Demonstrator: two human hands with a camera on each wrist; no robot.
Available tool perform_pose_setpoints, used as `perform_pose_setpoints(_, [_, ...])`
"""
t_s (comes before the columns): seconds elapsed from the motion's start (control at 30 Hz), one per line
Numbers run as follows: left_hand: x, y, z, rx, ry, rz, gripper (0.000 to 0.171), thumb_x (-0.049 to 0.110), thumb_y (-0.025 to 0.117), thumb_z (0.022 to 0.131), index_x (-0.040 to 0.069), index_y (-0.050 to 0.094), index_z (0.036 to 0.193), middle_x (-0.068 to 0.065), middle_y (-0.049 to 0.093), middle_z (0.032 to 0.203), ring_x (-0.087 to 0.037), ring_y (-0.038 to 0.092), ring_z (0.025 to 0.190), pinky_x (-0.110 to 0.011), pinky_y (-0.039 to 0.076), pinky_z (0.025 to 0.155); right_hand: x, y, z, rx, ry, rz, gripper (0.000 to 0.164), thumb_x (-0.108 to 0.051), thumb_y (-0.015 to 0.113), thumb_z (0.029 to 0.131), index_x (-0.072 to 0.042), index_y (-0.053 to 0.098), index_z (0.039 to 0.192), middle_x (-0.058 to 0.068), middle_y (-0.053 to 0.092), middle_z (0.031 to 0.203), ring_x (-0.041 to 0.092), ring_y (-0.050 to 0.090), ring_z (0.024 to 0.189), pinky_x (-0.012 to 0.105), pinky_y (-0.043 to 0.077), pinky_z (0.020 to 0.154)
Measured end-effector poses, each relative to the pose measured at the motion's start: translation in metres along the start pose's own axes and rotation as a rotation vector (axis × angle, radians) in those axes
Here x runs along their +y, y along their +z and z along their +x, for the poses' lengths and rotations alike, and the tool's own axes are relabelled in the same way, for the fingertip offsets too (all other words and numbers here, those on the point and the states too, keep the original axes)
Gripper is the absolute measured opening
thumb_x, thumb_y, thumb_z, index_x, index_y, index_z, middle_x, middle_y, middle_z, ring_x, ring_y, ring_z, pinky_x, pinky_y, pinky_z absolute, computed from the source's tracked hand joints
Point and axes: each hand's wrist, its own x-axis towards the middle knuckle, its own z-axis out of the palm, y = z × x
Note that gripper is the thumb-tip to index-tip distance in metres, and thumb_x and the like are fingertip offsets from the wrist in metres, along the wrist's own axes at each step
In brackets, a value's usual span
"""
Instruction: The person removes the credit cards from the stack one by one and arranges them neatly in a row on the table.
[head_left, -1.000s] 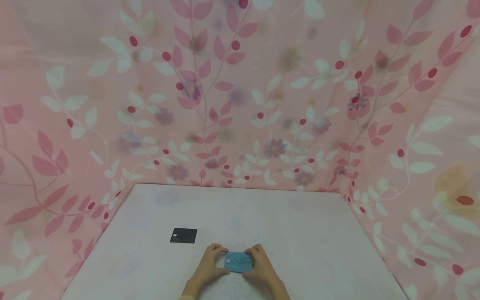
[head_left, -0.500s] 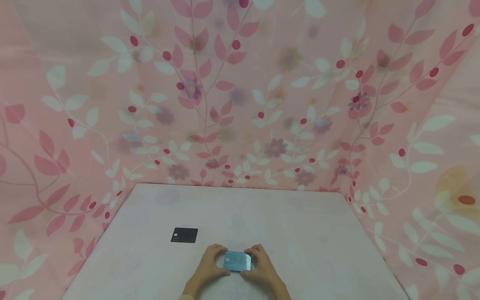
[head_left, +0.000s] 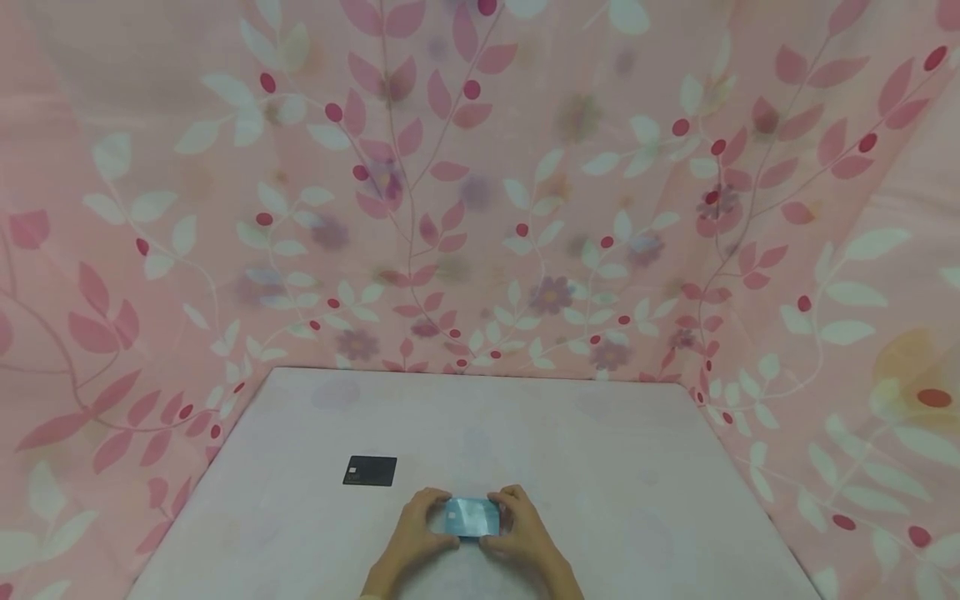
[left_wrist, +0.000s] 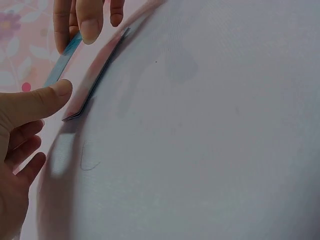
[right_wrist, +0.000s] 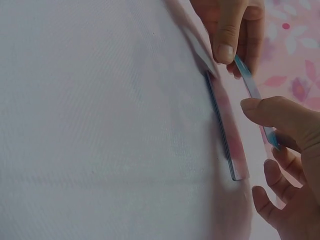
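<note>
A blue card (head_left: pixel 472 517) with a pale chip square is held up between both hands, its face washed by glare. My left hand (head_left: pixel 422 523) pinches its left end, thumb at the near edge and fingers at the far edge. My right hand (head_left: pixel 519 527) pinches the right end the same way. In the right wrist view the blue card (right_wrist: pixel 252 90) appears edge-on and slightly bowed. Below it a flat glossy piece with dark, layered edges (right_wrist: pixel 227 130) lies on the table; the blue card mostly hides it in the head view.
A black card (head_left: pixel 370 471) with a light chip square lies flat on the white-covered table (head_left: pixel 585 467), left of and beyond the hands. Pink floral cloth (head_left: pixel 480 208) hangs along the table's back and both sides.
The blue card has risen slightly and tilted, and its large lettering has faded into glare. Both hands have shifted only a little. The black card still lies in place.
</note>
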Motion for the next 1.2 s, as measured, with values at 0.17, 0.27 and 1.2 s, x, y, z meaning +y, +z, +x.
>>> perform_pose_setpoints(0.17, [0.003,-0.006,0.000,-0.012,-0.012,-0.002,0.063,0.028,0.086,0.058,0.006,0.060,0.111,-0.005,0.063,0.108,-0.032,0.057,0.106,-0.049,0.044,0.094,-0.003,0.002,0.002,0.024,-0.030,-0.010,0.060,-0.019,0.084,0.061,0.001,0.062,0.113,0.002,0.051,0.104,0.009,0.049,0.086,0.023,0.047,0.075])
perform_pose_setpoints(0.27, [0.004,-0.011,0.001,-0.018,0.006,-0.002,0.062,0.025,0.086,0.058,0.003,0.060,0.110,-0.007,0.063,0.107,-0.032,0.058,0.103,-0.045,0.047,0.090,-0.005,0.003,0.003,0.032,-0.044,-0.014,0.059,-0.019,0.084,0.061,0.002,0.062,0.112,0.002,0.051,0.103,0.011,0.049,0.086,0.023,0.047,0.074])
perform_pose_setpoints(1.2, [-0.009,-0.049,0.027,-0.020,0.023,0.046,0.061,0.009,0.084,0.061,-0.002,0.058,0.115,-0.015,0.062,0.110,-0.034,0.059,0.101,-0.046,0.049,0.086,-0.016,0.025,0.044,0.087,-0.176,-0.101,0.056,-0.019,0.083,0.067,0.004,0.060,0.113,0.005,0.049,0.105,0.020,0.051,0.093,0.028,0.049,0.080])
